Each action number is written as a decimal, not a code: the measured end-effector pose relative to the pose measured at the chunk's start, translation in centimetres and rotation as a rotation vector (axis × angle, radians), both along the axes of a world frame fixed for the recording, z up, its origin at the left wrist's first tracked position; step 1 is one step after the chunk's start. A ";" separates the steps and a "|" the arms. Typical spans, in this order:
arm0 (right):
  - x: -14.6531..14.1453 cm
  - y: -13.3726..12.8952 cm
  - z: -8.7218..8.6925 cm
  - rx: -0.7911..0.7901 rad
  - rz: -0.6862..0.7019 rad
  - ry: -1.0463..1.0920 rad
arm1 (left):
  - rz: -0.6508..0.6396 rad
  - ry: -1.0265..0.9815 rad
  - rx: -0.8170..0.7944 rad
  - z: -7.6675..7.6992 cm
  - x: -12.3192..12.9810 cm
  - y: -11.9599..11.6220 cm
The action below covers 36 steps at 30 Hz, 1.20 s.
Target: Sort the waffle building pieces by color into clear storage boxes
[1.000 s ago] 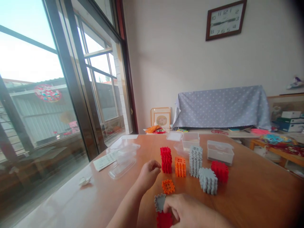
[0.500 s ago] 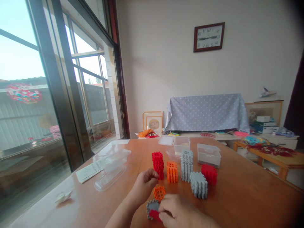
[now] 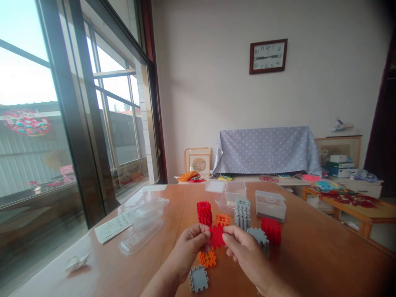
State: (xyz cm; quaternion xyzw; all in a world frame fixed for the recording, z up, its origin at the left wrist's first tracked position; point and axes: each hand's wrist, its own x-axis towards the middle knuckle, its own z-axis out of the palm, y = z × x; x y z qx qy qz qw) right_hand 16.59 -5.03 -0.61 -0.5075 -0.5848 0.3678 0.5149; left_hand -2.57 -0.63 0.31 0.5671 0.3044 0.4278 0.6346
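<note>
A red notched square piece (image 3: 217,236) is held up between both hands. My left hand (image 3: 192,246) pinches its left edge and my right hand (image 3: 243,247) pinches its right edge. Below it on the table lie an orange windowed piece (image 3: 207,259) and a grey square piece (image 3: 198,279). Behind the hands stand a red stack (image 3: 204,213), an orange stack (image 3: 222,220), partly hidden, and a tall grey stack (image 3: 242,214). A lower grey stack (image 3: 258,236), partly covered by my right hand, sits beside another red stack (image 3: 271,231).
Clear plastic boxes (image 3: 270,205) (image 3: 235,193) stand at the back of the wooden table (image 3: 312,247). Transparent lids (image 3: 141,236), a written paper (image 3: 113,227) and a crumpled tissue (image 3: 76,262) lie on the left. A window is at the left.
My right hand has lifted the red piece off the grey one and moved up. My left hand now grips the red piece's other edge. The view has shifted slightly.
</note>
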 end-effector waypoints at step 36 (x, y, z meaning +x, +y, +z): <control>10.9 0.0 6.1 0.289 -0.269 -0.467 | 0.144 0.152 0.049 2.3 -0.4 -0.5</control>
